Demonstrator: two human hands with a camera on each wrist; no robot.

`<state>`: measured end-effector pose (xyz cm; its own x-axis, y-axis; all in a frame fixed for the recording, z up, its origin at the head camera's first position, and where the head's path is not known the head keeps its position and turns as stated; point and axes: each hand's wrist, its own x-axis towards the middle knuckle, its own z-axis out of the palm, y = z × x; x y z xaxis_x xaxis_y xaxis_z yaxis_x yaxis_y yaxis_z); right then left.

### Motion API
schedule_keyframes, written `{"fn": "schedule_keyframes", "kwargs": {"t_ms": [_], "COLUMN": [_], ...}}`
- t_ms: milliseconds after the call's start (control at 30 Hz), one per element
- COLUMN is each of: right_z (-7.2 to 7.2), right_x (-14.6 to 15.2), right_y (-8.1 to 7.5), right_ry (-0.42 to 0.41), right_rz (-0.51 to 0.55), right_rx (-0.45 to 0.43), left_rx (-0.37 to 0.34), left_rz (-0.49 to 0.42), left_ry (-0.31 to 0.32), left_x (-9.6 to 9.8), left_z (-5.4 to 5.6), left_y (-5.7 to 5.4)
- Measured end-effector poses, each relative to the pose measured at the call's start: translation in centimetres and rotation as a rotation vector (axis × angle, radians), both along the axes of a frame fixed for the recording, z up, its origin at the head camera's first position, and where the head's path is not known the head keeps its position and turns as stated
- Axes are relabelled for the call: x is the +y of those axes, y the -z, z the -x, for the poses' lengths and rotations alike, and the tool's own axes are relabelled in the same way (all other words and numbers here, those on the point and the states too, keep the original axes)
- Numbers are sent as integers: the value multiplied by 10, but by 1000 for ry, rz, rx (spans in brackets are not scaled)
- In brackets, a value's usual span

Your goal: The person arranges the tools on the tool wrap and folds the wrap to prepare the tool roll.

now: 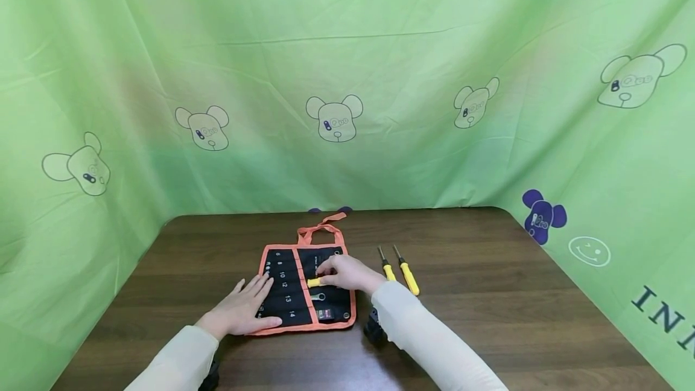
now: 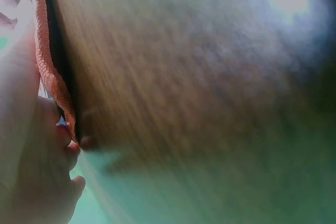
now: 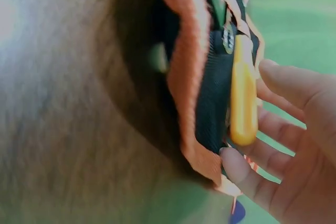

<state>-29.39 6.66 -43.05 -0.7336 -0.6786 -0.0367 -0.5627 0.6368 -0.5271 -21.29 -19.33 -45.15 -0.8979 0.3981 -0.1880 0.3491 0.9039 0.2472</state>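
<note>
A black tool roll [image 1: 285, 285] with orange trim lies unfolded on the table, its left pockets numbered. My left hand [image 1: 245, 308] rests spread over its lower left edge, fingers straight; the left wrist view catches only its side beside the orange trim [image 2: 44, 51]. Over the right pockets, my right hand [image 1: 347, 273] pinches the yellow handle of a screwdriver [image 3: 244, 98], thumb on one side and fingers behind it. The shaft of that screwdriver is hidden. Below it, a wrench end [image 1: 318, 297] shows at a pocket.
Two more yellow-handled screwdrivers, a left one [image 1: 388, 267] and a right one [image 1: 407, 273], lie on the table right of the roll. An orange strap [image 1: 320, 229] extends from the roll's far edge. Green printed curtain [image 1: 336, 168] surrounds the brown wooden table [image 1: 488, 318].
</note>
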Motion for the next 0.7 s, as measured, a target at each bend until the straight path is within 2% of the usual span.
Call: {"fn": "schedule_keyframes", "kwargs": {"t_ms": [100,367,700], "right_z": [1,7,5], "right_x": [5,20,44], "right_y": [-6,-25,-45], "right_ry": [30,58,100], "right_rz": [40,145,232], "right_rx": [-29,33,69], "left_rx": [1,-2,-6], "left_rz": [-2,-8,-2], "left_ry": [1,0,-4], "left_x": [0,0,0], "left_z": [0,0,1], "left_y": [0,-1,1]}}
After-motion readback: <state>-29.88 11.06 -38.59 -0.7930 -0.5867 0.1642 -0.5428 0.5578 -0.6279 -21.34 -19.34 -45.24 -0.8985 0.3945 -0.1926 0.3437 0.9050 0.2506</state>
